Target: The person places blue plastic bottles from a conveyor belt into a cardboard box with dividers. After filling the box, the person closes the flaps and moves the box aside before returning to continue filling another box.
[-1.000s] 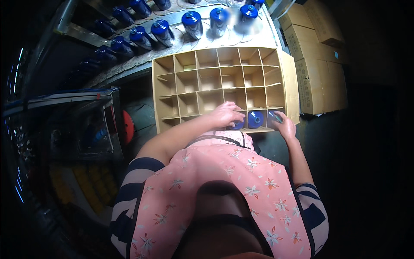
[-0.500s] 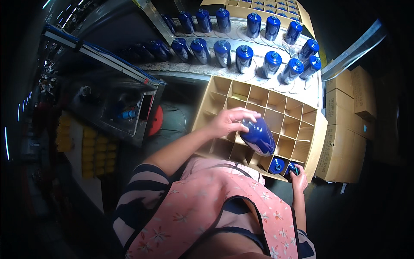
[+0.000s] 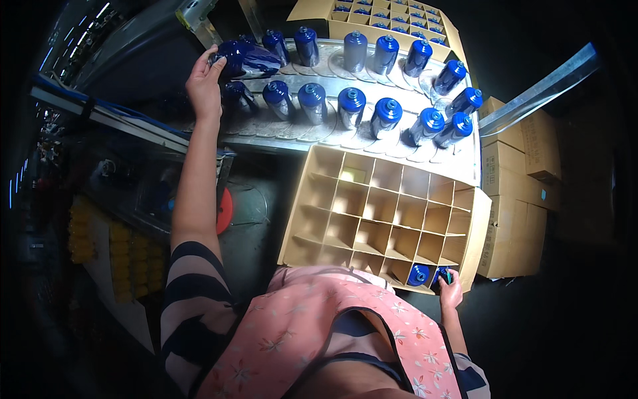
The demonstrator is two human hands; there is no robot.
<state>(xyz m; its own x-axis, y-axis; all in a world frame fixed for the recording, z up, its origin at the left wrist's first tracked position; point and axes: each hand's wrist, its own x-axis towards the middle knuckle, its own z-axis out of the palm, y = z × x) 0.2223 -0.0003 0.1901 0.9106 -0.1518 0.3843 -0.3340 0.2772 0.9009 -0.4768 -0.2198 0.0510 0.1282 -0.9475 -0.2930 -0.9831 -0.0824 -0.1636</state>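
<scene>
My left hand (image 3: 206, 76) reaches to the far left over the conveyor, its fingers closed on the top end of a glossy blue bottle (image 3: 251, 60). That bottle lies tilted almost level, its base pointing right. At the near right corner of a divided cardboard box (image 3: 302, 223), my right hand (image 3: 451, 291) has its fingers curled at the top of another blue bottle (image 3: 439, 273) in the corner cell. A small dark green bit shows by those fingers; I cannot make it out. One more blue bottle (image 3: 419, 274) stands upright in the cell beside it.
Two rows of upright blue bottles (image 3: 351, 106) stand on the curved plate conveyor (image 3: 332, 137) beyond the box. A second divided box (image 3: 312, 12) with blue bottles sits behind it. Stacked cartons (image 3: 512, 233) are at the right, and a metal bar (image 3: 538, 90) slants above them.
My left hand has gone from above the box to the far left over the conveyor, with a blue bottle in its grip. My right hand stays at the corner cell.
</scene>
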